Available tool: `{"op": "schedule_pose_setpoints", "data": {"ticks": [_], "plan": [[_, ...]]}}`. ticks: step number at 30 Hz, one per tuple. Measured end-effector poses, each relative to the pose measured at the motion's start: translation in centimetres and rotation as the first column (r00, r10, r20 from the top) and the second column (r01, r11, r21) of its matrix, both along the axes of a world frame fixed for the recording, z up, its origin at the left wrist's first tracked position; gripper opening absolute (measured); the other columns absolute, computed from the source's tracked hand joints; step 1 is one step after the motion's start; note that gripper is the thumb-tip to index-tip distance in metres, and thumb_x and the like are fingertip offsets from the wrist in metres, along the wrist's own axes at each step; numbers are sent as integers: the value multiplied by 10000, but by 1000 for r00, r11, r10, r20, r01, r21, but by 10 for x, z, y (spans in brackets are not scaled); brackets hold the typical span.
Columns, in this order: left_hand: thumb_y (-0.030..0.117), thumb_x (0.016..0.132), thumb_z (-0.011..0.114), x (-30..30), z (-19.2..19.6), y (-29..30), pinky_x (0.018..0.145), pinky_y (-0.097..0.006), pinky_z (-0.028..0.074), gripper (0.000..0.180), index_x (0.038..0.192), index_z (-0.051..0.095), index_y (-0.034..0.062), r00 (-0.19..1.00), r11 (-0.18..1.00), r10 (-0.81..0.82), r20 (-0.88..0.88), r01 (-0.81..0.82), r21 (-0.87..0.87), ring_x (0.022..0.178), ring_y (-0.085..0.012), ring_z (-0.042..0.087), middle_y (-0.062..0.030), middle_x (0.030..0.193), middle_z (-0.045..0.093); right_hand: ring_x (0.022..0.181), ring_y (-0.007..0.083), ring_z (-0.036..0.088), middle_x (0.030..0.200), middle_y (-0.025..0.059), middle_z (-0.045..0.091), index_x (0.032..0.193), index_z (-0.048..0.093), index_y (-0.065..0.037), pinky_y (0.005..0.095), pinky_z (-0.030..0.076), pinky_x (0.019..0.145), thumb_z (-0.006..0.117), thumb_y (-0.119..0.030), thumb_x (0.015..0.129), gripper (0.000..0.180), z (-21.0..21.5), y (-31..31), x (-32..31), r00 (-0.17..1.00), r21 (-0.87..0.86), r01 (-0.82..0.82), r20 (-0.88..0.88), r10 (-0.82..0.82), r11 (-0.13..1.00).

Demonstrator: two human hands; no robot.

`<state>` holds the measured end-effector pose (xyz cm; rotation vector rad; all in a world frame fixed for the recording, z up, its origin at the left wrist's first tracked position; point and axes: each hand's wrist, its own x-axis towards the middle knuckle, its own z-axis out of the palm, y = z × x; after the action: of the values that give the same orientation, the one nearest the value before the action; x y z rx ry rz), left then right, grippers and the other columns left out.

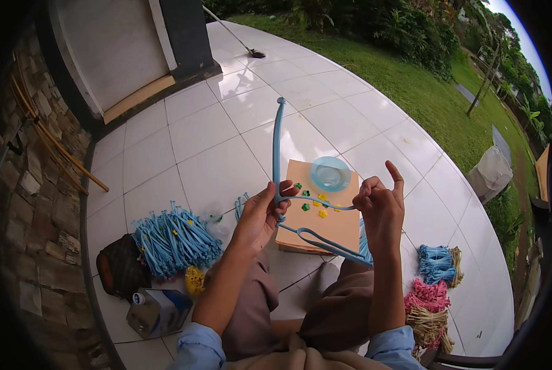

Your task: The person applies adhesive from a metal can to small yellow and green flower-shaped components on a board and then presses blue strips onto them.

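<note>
We've got L hand (265, 213) gripping a blue strap (277, 142), R hand (380, 206) pinching its thin strand (342, 208); no flower on it afaict, flower bits (323, 214) loose on cardboard box (300, 169).

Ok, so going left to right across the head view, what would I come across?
Wooden poles, piled blue straps, left hand, translucent blue bowl, right hand, pink bundle, pale covered object.

Strap (277, 145) is lt. blue, bowl (331, 176) transl. aqua, box (313, 231) tan. Little flowers (323, 214) are yel. & grn.; cord bundles (426, 297) blue, pink, beige. Floor tiles (205, 126) wht. w/ grey grid.
</note>
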<state>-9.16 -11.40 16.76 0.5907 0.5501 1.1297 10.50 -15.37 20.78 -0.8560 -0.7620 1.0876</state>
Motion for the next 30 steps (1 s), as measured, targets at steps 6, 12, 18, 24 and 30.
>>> {"op": "schedule_pose_setpoints", "data": {"ticks": [6,12,18,24,30], "plan": [[295,942,458,6,-15,-3,620,-164,406,305,988,584,21,986,996,-7,-165,22,88,681,-51,488,-31,793,603,539,110,379,663,38,426,1233,302,-33,259,348,533,366,-70,811,428,-1,0,9,997,39,-80,-3,80,996],[295,963,406,11,-8,-6,578,-181,363,317,748,475,74,933,953,133,-336,-28,301,555,-50,425,12,625,432,780,180,586,929,151,562,1288,211,-39,307,480,751,519,-195,884,531,-15,9,2,895,-109,-241,358,265,964],[257,967,401,9,-1,-11,442,-193,297,336,725,459,31,881,928,-8,-473,182,324,452,-26,314,27,553,365,919,246,607,1093,216,557,1340,44,-49,345,495,848,629,-151,836,780,-3,9,7,987,167,15,153,-41,986],[242,953,434,2,-2,-12,418,-177,238,328,707,476,29,791,922,-49,-609,271,277,430,-14,297,38,542,372,800,181,629,924,152,626,1313,126,-58,290,521,739,610,51,796,716,0,5,2,933,340,132,274,-232,931],[285,948,441,-3,4,-13,421,-173,214,350,694,481,48,783,911,-181,-595,362,199,431,-12,285,57,502,336,808,180,632,904,154,631,1315,146,-82,290,527,727,593,80,793,706,-1,4,5,920,366,136,298,-254,921]]}}
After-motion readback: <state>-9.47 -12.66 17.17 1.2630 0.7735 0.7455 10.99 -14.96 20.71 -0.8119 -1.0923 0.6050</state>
